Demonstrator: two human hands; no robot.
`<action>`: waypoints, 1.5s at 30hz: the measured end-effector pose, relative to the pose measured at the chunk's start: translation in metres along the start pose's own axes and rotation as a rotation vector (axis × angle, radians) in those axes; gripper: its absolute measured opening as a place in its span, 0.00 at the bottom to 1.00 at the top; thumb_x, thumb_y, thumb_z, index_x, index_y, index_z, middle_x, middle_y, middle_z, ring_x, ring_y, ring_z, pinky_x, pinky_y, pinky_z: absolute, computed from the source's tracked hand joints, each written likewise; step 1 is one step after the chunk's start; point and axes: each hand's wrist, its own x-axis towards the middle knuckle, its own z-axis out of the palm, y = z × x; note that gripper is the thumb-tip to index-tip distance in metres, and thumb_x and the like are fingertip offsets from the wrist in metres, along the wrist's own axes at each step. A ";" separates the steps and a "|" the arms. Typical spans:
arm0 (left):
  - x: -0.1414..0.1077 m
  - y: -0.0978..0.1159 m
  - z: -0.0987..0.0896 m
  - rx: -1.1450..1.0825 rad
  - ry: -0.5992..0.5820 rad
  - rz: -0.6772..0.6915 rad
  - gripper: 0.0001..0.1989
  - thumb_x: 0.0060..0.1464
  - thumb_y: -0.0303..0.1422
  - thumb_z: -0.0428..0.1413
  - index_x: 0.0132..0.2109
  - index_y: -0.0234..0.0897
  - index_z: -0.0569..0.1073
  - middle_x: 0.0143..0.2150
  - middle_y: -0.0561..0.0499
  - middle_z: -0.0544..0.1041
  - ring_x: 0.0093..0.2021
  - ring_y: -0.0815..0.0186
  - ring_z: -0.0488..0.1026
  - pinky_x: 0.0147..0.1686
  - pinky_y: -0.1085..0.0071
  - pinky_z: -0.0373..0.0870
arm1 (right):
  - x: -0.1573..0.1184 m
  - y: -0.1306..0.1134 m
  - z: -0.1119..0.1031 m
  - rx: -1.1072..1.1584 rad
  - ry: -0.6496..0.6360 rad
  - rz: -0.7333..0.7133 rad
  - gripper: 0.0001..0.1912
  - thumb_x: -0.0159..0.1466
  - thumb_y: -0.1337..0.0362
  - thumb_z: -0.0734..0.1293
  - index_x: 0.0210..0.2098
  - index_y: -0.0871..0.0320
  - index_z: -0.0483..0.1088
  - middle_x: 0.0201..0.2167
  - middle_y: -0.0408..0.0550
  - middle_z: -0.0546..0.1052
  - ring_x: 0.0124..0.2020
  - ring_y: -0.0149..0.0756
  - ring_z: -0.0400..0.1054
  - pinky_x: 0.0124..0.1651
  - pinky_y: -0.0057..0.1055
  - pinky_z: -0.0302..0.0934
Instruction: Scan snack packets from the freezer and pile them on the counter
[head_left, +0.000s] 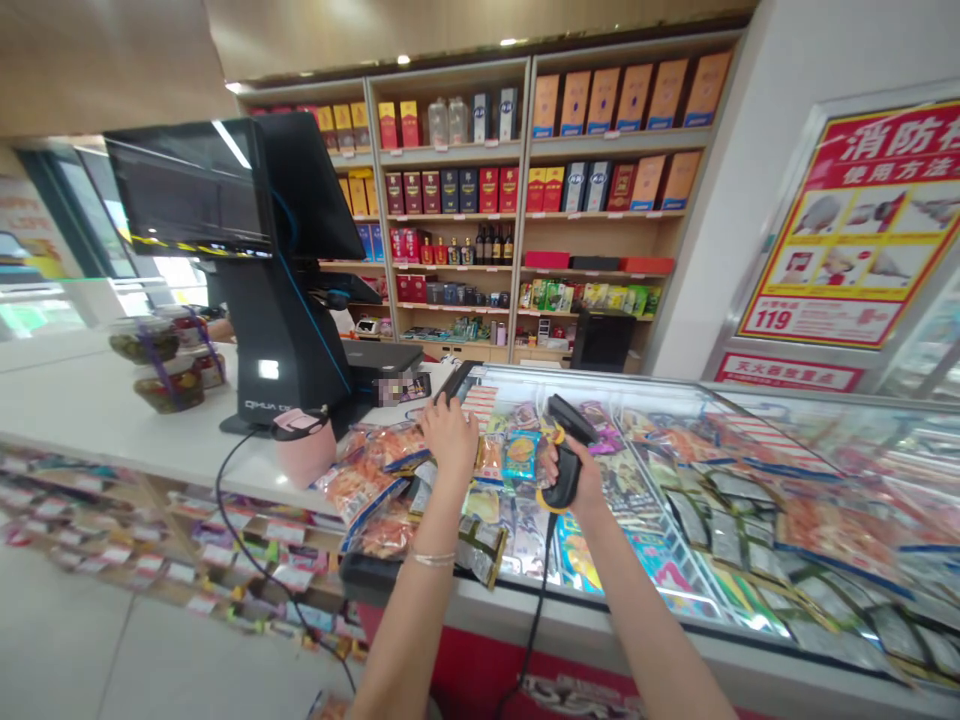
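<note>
At 4 to 5 o'clock from the centre, the right hand (583, 482) is wrapped around a black, yellow-trimmed handheld scanner (568, 470), fingers closed on its handle and head uppermost, with its cable (541, 590) hanging toward 6 o'clock. At 7 o'clock, the left hand (451, 435) reaches forward beside a heap of snack packets (361, 482), its fingers loosely bent and slightly parted; whether they have hold of anything, I cannot tell. A pale bracelet (433, 558) circles that wrist. The heap lies at 8 o'clock, and a bright blue packet (520, 455) shows between the two hands. A pink container (306, 455) stands just beyond the heap, between 8 and 9 o'clock, while jars (169, 385) sit at 9 o'clock on the white counter (60, 385) and a black checkout terminal (289, 310) rises at 10 o'clock. The display freezer (577, 617) spreads toward 4 o'clock, where silver packets (727, 535) lie, with boxed goods (457, 190) shelved at 12 o'clock and a red-and-yellow poster (855, 220) between 2 and 3 o'clock
</note>
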 end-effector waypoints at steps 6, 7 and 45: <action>-0.022 0.064 -0.024 -0.147 -0.106 0.137 0.18 0.58 0.34 0.50 0.54 0.34 0.70 0.59 0.41 0.69 0.61 0.53 0.61 0.60 0.58 0.58 | -0.070 -0.085 -0.033 -0.158 0.098 -0.156 0.12 0.52 0.57 0.71 0.31 0.55 0.67 0.19 0.38 0.67 0.15 0.26 0.58 0.15 0.23 0.57; -0.028 0.077 -0.024 -0.181 -0.133 0.163 0.18 0.58 0.34 0.50 0.54 0.34 0.70 0.59 0.41 0.69 0.60 0.53 0.62 0.59 0.57 0.59 | -0.081 -0.098 -0.043 -0.190 0.135 -0.168 0.13 0.52 0.57 0.71 0.32 0.55 0.67 0.19 0.38 0.67 0.15 0.26 0.59 0.16 0.23 0.57; -0.155 0.261 0.083 -0.484 -0.766 0.955 0.39 0.42 0.58 0.60 0.53 0.33 0.68 0.46 0.40 0.76 0.53 0.50 0.69 0.55 0.58 0.62 | -0.173 -0.197 -0.185 -0.256 0.804 -0.294 0.11 0.53 0.51 0.64 0.23 0.50 0.66 0.26 0.43 0.52 0.18 0.28 0.50 0.15 0.39 0.43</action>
